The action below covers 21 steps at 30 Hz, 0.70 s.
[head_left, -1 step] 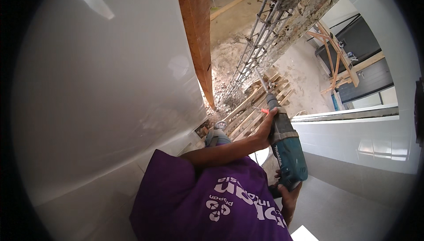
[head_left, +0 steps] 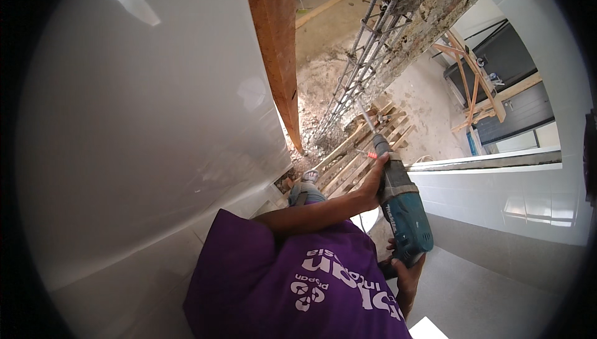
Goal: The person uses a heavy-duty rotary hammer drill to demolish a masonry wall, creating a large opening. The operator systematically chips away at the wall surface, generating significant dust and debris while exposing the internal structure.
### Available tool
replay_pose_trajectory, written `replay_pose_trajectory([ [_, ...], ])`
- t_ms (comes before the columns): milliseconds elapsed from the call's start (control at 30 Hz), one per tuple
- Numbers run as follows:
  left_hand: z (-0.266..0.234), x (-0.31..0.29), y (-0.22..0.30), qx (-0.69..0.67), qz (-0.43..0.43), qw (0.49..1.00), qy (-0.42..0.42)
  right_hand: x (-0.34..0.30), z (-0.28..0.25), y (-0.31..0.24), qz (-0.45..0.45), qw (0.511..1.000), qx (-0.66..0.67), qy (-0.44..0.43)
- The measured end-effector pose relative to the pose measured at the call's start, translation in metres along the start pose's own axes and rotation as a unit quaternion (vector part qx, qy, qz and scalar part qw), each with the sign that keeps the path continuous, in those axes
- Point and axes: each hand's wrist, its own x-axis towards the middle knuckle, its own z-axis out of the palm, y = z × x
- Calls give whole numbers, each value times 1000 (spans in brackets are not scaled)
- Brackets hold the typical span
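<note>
A teal and black rotary hammer (head_left: 407,221) slants up and away in front of my purple shirt. My left hand (head_left: 378,180) grips its dark front housing, just behind a small red piece (head_left: 372,155). My right hand (head_left: 407,272) is wrapped round the rear handle, with part of its fingers hidden behind the tool. The long steel bit (head_left: 367,119) points at an exposed rebar cage (head_left: 360,75) and the broken concrete (head_left: 429,28) beside it. Whether the tip touches them I cannot tell.
A brown wooden post (head_left: 277,47) stands beside the glossy pale wall (head_left: 155,121) on the left. Wooden slats (head_left: 357,162) and rubble lie below the bit. At right are a wall opening's ledge (head_left: 491,163) and, beyond it, a wooden frame (head_left: 476,84).
The bit and front of the rotary hammer have shifted very slightly left. Both hands keep their hold.
</note>
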Motion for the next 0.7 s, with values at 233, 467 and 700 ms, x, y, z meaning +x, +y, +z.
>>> replay_pose_trajectory([
  [233,-13,6,-13,-28,-110,977,178,10,1,-18,67,997,27,38],
  [467,14,-2,-6,24,-75,991,107,-4,-20,16,5,999,20,51],
  [700,61,-14,0,105,-7,994,-25,-15,-21,47,-66,990,72,103],
])
